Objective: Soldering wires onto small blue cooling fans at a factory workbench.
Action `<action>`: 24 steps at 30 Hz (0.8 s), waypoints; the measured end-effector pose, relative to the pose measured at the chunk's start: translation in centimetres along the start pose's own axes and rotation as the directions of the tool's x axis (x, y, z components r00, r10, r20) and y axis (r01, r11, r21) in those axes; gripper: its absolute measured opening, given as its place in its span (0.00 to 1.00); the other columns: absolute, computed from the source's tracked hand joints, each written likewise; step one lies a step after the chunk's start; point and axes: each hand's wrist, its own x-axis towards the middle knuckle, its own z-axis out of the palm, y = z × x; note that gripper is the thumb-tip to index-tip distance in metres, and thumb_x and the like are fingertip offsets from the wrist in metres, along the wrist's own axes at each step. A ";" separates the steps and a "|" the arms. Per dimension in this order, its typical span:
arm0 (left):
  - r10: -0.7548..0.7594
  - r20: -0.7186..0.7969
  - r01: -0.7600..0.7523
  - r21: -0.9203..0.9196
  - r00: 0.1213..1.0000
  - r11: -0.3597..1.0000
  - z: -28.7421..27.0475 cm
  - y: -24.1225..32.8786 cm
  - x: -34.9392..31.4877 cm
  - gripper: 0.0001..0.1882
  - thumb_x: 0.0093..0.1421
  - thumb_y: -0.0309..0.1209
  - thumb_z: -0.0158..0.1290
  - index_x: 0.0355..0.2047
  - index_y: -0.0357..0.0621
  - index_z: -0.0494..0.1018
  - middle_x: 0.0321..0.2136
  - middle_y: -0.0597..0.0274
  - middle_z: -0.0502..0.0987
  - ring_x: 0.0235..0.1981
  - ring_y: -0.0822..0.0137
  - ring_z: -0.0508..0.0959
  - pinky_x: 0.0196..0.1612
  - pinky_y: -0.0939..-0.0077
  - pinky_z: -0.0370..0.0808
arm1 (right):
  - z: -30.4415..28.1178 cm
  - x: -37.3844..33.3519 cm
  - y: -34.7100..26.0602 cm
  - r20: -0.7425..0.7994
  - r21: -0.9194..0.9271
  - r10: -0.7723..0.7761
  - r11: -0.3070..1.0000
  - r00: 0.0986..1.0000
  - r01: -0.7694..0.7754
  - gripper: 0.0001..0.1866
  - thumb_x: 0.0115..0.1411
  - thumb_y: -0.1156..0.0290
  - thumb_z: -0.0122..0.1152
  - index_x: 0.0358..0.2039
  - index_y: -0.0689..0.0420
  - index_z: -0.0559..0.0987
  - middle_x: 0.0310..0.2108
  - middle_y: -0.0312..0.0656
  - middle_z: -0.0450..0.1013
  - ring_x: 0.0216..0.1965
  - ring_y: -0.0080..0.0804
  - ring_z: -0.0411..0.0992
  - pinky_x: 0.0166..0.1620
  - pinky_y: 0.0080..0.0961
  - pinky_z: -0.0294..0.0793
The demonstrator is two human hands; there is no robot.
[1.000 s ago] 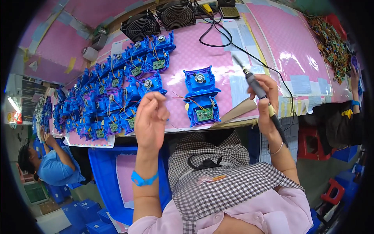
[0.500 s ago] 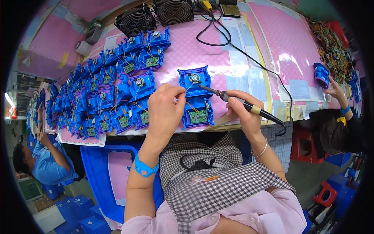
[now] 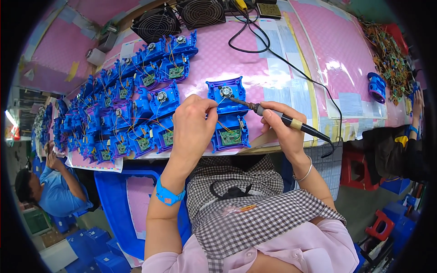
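Observation:
A blue plastic housing (image 3: 237,85) lies opened in two halves in front of me. Its far half carries a small round speaker (image 3: 226,92); the near half holds a green circuit board (image 3: 230,137) with wires. My right hand (image 3: 286,133) grips a soldering iron (image 3: 297,124) like a pen, its tip at the speaker's lower right edge. My left hand (image 3: 195,129) is closed in a pinch just left of the housing, on what looks like a thin wire leading to the speaker. The fingertips partly hide that wire.
Rows of similar blue housings (image 3: 161,100) with speakers and boards cover the table's left side. Two black fans (image 3: 201,13) stand at the back. The iron's black cable (image 3: 300,68) curves across the right. A blue housing (image 3: 376,87) sits far right; co-workers are at both sides.
The iron's tip has shifted slightly at the speaker's edge, while my left hand keeps its pinch. At far right, a co-worker's hand has left the lone blue housing and moved farther right.

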 end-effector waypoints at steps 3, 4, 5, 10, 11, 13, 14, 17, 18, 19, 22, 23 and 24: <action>-0.026 0.025 0.027 -0.014 0.999 1.000 -0.2 0.2 0.0 0.04 0.49 0.23 0.57 0.27 0.38 0.79 0.24 0.54 0.76 0.25 0.56 0.77 0.29 0.65 0.73 | 0.0 0.0 -0.1 0.004 -0.039 -0.023 0.999 1.000 0.024 0.12 0.57 0.75 0.60 0.41 0.66 0.79 0.25 0.43 0.77 0.22 0.24 0.75 0.28 0.16 0.73; -0.035 0.030 0.035 -0.020 0.999 0.999 -0.2 0.2 0.1 0.04 0.48 0.23 0.57 0.27 0.38 0.79 0.24 0.54 0.76 0.25 0.57 0.77 0.29 0.65 0.73 | 0.0 0.0 -0.1 0.003 -0.062 -0.044 0.997 0.999 0.044 0.12 0.57 0.75 0.60 0.41 0.66 0.79 0.25 0.43 0.77 0.23 0.24 0.75 0.28 0.16 0.73; -0.035 0.030 0.036 -0.021 0.999 0.999 -0.1 0.2 0.1 0.04 0.48 0.23 0.57 0.27 0.38 0.79 0.24 0.54 0.76 0.25 0.57 0.77 0.29 0.65 0.73 | 0.0 0.0 -0.2 0.003 -0.063 -0.043 0.997 0.999 0.043 0.12 0.57 0.75 0.60 0.41 0.66 0.79 0.25 0.43 0.77 0.23 0.24 0.75 0.28 0.16 0.73; -0.023 0.031 0.024 -0.017 0.999 1.000 -0.1 0.1 0.1 0.04 0.48 0.22 0.57 0.27 0.38 0.79 0.24 0.54 0.76 0.25 0.57 0.77 0.29 0.65 0.73 | 0.2 0.0 -0.5 0.029 -0.136 -0.095 0.986 0.995 0.098 0.11 0.57 0.75 0.60 0.40 0.66 0.79 0.25 0.43 0.77 0.23 0.23 0.75 0.28 0.15 0.73; -0.024 0.030 0.025 -0.018 0.999 1.000 -0.1 0.0 0.0 0.04 0.48 0.22 0.57 0.27 0.38 0.79 0.24 0.54 0.76 0.25 0.57 0.77 0.29 0.65 0.73 | 0.2 0.0 -0.4 0.030 -0.137 -0.095 0.986 0.995 0.098 0.11 0.57 0.75 0.60 0.40 0.66 0.79 0.25 0.43 0.77 0.23 0.23 0.75 0.28 0.15 0.73; -0.015 0.019 0.016 -0.024 1.000 1.000 -0.1 -0.1 0.0 0.04 0.48 0.22 0.57 0.27 0.37 0.79 0.24 0.54 0.76 0.25 0.56 0.77 0.29 0.65 0.73 | 0.1 0.0 -0.2 0.003 -0.094 -0.056 0.994 0.998 0.056 0.11 0.57 0.75 0.60 0.40 0.66 0.79 0.25 0.43 0.77 0.23 0.23 0.75 0.29 0.15 0.73; -0.016 0.019 0.016 -0.024 1.000 1.000 -0.1 -0.1 0.0 0.04 0.48 0.22 0.57 0.27 0.37 0.79 0.24 0.54 0.76 0.25 0.56 0.77 0.29 0.65 0.73 | 0.2 0.0 -0.2 0.003 -0.094 -0.056 0.994 0.998 0.056 0.11 0.57 0.75 0.60 0.40 0.66 0.79 0.25 0.43 0.77 0.23 0.23 0.75 0.29 0.15 0.73; -0.016 0.030 0.017 -0.032 0.999 0.999 -0.1 0.0 0.1 0.05 0.48 0.22 0.57 0.27 0.37 0.79 0.24 0.53 0.76 0.25 0.56 0.77 0.29 0.65 0.73 | 0.2 -0.1 -0.3 0.008 -0.122 -0.087 0.989 0.996 0.087 0.11 0.57 0.75 0.60 0.40 0.65 0.80 0.25 0.43 0.77 0.23 0.23 0.75 0.28 0.15 0.73; -0.012 0.031 0.013 -0.027 0.999 1.000 0.0 0.1 0.1 0.04 0.48 0.22 0.57 0.27 0.37 0.79 0.24 0.53 0.76 0.25 0.56 0.77 0.29 0.64 0.73 | 0.2 -0.1 -0.5 0.021 -0.161 -0.110 0.981 0.994 0.112 0.11 0.57 0.75 0.60 0.40 0.65 0.80 0.26 0.43 0.77 0.24 0.23 0.75 0.29 0.15 0.73; -0.007 0.032 0.008 -0.023 0.999 1.000 0.0 0.1 0.2 0.04 0.49 0.22 0.56 0.27 0.37 0.78 0.25 0.53 0.75 0.26 0.55 0.77 0.30 0.64 0.73 | 0.2 -0.1 -0.7 0.035 -0.200 -0.132 0.970 0.991 0.137 0.11 0.56 0.75 0.60 0.39 0.65 0.80 0.26 0.43 0.77 0.25 0.23 0.75 0.29 0.15 0.73; 0.029 0.009 -0.029 -0.024 1.000 0.999 0.4 -0.2 0.2 0.03 0.49 0.22 0.56 0.26 0.37 0.78 0.25 0.53 0.75 0.26 0.54 0.77 0.30 0.63 0.73 | 0.1 0.0 -0.6 0.053 -0.265 -0.178 0.946 0.983 0.186 0.11 0.55 0.76 0.61 0.39 0.65 0.80 0.28 0.42 0.78 0.27 0.23 0.75 0.31 0.16 0.72; 0.030 0.010 -0.030 -0.024 1.000 0.999 0.5 -0.2 0.3 0.03 0.49 0.22 0.56 0.26 0.37 0.78 0.25 0.53 0.75 0.26 0.54 0.77 0.30 0.63 0.73 | 0.1 0.0 -0.6 0.052 -0.265 -0.178 0.946 0.983 0.186 0.11 0.55 0.76 0.61 0.39 0.65 0.80 0.28 0.42 0.78 0.27 0.23 0.75 0.31 0.16 0.72; 0.022 0.015 -0.022 -0.023 1.000 0.999 0.5 -0.1 0.3 0.03 0.49 0.22 0.56 0.26 0.37 0.78 0.25 0.53 0.75 0.27 0.54 0.77 0.30 0.63 0.73 | 0.1 0.0 -0.6 0.061 -0.263 -0.193 0.943 0.979 0.202 0.11 0.55 0.76 0.61 0.39 0.65 0.80 0.29 0.42 0.78 0.28 0.23 0.75 0.31 0.16 0.72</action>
